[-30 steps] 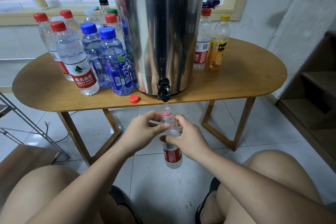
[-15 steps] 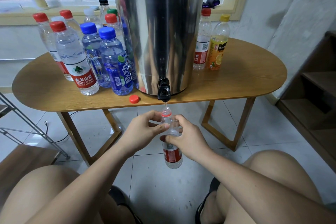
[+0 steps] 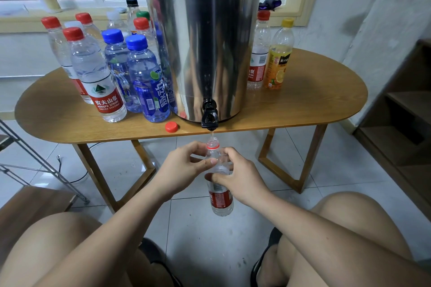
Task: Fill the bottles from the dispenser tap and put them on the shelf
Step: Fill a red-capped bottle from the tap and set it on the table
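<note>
A tall steel dispenser [image 3: 205,37] stands on the oval wooden table [image 3: 310,105], its black tap [image 3: 210,117] jutting over the front edge. Straight below the tap I hold an uncapped clear bottle with a red label [image 3: 220,198], mouth up. A thin stream of water falls from the tap into its neck. My left hand [image 3: 184,168] pinches the bottle's shoulder from the left, and my right hand [image 3: 240,179] grips its upper body from the right. Its loose red cap [image 3: 171,127] lies on the table left of the tap.
Several capped bottles with red and blue caps [image 3: 100,81] crowd the table left of the dispenser. A red-capped bottle [image 3: 258,53] and a yellow juice bottle [image 3: 278,56] stand to its right. A wooden shelf unit [image 3: 403,128] is at the right wall, a metal rack [image 3: 35,161] at the left.
</note>
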Action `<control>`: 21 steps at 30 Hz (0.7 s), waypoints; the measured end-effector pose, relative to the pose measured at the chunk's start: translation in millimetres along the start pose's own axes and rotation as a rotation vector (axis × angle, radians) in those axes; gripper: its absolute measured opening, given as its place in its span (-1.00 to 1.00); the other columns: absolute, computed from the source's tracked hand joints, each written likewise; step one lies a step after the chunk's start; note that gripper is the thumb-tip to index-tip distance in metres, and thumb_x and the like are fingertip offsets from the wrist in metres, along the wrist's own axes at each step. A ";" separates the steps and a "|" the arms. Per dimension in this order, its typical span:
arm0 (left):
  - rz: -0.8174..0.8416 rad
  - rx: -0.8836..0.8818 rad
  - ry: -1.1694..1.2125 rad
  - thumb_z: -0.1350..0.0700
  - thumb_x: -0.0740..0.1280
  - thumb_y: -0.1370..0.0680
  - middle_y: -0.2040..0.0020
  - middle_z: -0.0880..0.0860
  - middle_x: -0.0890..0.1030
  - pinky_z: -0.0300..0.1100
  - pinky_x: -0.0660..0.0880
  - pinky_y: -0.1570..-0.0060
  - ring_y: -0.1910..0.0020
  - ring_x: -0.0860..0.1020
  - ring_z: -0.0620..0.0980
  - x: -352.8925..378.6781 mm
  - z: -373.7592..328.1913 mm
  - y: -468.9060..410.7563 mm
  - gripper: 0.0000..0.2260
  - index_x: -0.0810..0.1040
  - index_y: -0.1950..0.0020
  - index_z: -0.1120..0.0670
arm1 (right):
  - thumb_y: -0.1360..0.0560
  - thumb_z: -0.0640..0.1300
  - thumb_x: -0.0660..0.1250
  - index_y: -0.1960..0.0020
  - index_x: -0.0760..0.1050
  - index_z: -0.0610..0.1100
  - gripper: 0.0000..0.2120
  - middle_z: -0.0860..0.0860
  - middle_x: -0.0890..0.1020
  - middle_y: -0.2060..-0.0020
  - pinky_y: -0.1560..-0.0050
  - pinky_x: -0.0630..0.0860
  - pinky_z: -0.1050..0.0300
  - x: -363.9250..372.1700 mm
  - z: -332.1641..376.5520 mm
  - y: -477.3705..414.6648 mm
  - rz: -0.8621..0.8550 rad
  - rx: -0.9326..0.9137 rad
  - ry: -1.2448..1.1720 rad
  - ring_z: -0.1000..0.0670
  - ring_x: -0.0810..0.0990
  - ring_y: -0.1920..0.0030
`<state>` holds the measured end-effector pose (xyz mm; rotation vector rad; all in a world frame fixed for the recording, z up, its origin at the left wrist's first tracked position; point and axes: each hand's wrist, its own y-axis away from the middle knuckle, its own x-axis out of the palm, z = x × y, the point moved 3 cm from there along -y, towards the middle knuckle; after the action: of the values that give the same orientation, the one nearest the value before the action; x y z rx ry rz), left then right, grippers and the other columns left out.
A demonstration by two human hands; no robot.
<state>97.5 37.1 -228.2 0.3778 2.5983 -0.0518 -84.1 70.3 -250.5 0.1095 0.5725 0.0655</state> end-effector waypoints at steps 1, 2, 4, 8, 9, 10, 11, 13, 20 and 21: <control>0.000 0.001 -0.001 -0.12 0.53 -0.59 -0.15 -0.23 0.67 -0.31 0.57 0.07 -0.02 0.66 -0.38 0.1 -0.2 0.1 -0.81 0.63 -0.17 -0.25 | -0.52 0.11 0.59 -0.57 0.32 0.13 -0.28 0.08 0.56 -0.45 -0.32 0.62 -0.05 0.2 0.0 -0.2 0.000 0.000 0.001 -0.02 0.57 -0.36; 0.000 0.000 -0.002 -0.12 0.53 -0.59 -0.15 -0.23 0.67 -0.31 0.57 0.07 -0.02 0.66 -0.39 0.1 -0.2 0.1 -0.81 0.63 -0.17 -0.25 | -0.52 0.12 0.59 -0.57 0.33 0.14 -0.28 0.08 0.56 -0.44 -0.33 0.62 -0.06 0.7 -0.2 -0.4 -0.001 0.000 0.002 -0.02 0.58 -0.36; -0.002 0.001 0.002 -0.12 0.53 -0.59 -0.15 -0.23 0.68 -0.30 0.57 0.06 -0.02 0.66 -0.38 0.1 -0.2 -0.4 -0.82 0.63 -0.16 -0.26 | -0.51 0.12 0.60 -0.56 0.33 0.15 -0.28 0.09 0.57 -0.43 -0.31 0.63 -0.05 1.2 -1.4 -1.1 -0.005 -0.003 0.005 -0.01 0.58 -0.35; 0.001 0.000 0.002 -0.12 0.54 -0.59 -0.16 -0.22 0.68 -0.28 0.59 0.04 -0.03 0.67 -0.37 0.2 0.4 -0.6 -0.80 0.63 -0.19 -0.25 | -0.51 0.13 0.60 -0.55 0.34 0.16 -0.29 0.10 0.57 -0.41 -0.29 0.63 -0.01 1.1 -2.9 -1.8 -0.007 -0.004 0.009 -0.01 0.58 -0.35; 0.000 0.001 0.004 -0.12 0.54 -0.59 -0.16 -0.22 0.68 -0.28 0.59 0.04 -0.03 0.67 -0.37 0.2 0.6 -0.5 -0.80 0.63 -0.19 -0.24 | -0.51 0.13 0.60 -0.54 0.34 0.16 -0.29 0.10 0.58 -0.41 -0.29 0.63 -0.02 1.2 -3.5 -2.0 -0.009 -0.003 0.012 -0.01 0.59 -0.34; -0.001 0.000 0.006 -0.12 0.54 -0.59 -0.16 -0.21 0.68 -0.29 0.59 0.05 -0.02 0.67 -0.37 0.1 0.7 -0.3 -0.80 0.63 -0.18 -0.24 | -0.50 0.14 0.60 -0.54 0.34 0.16 -0.29 0.10 0.58 -0.41 -0.28 0.63 -0.02 1.4 -3.8 -2.4 -0.009 -0.002 0.014 0.00 0.59 -0.34; -0.003 0.001 0.007 -0.11 0.54 -0.59 -0.15 -0.21 0.68 -0.29 0.58 0.05 -0.02 0.66 -0.38 0.0 0.4 -0.1 -0.80 0.63 -0.18 -0.24 | -0.50 0.14 0.60 -0.54 0.34 0.17 -0.29 0.10 0.58 -0.41 -0.28 0.63 -0.02 1.6 -3.8 -2.5 -0.009 -0.001 0.014 0.00 0.59 -0.33; -0.002 0.001 0.000 -0.12 0.54 -0.59 -0.15 -0.22 0.67 -0.31 0.57 0.07 -0.02 0.66 -0.39 0.0 -0.2 0.0 -0.81 0.63 -0.16 -0.25 | -0.50 0.14 0.60 -0.54 0.34 0.17 -0.29 0.10 0.58 -0.41 -0.28 0.64 -0.02 1.8 -4.0 -2.9 -0.009 -0.002 0.012 0.00 0.59 -0.34; 0.001 -0.001 0.014 -0.12 0.54 -0.59 -0.15 -0.21 0.68 -0.28 0.59 0.03 -0.03 0.67 -0.36 -0.1 0.3 -1.1 -0.80 0.64 -0.19 -0.23 | -0.51 0.12 0.60 -0.54 0.33 0.16 -0.29 0.09 0.58 -0.41 -0.28 0.62 0.03 0.6 -3.1 -0.8 -0.028 -0.010 0.002 0.01 0.58 -0.33; 0.003 0.000 0.015 -0.12 0.54 -0.59 -0.16 -0.21 0.68 -0.27 0.60 0.03 -0.04 0.68 -0.35 -0.3 0.4 -1.1 -0.80 0.64 -0.19 -0.22 | -0.51 0.12 0.60 -0.54 0.33 0.16 -0.30 0.09 0.58 -0.41 -0.27 0.61 0.04 0.6 -2.7 -0.7 -0.031 -0.012 0.000 0.01 0.58 -0.33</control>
<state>97.7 36.0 -228.3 0.3829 2.6122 -0.0482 -85.1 69.9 -253.1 0.0889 0.5733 0.0392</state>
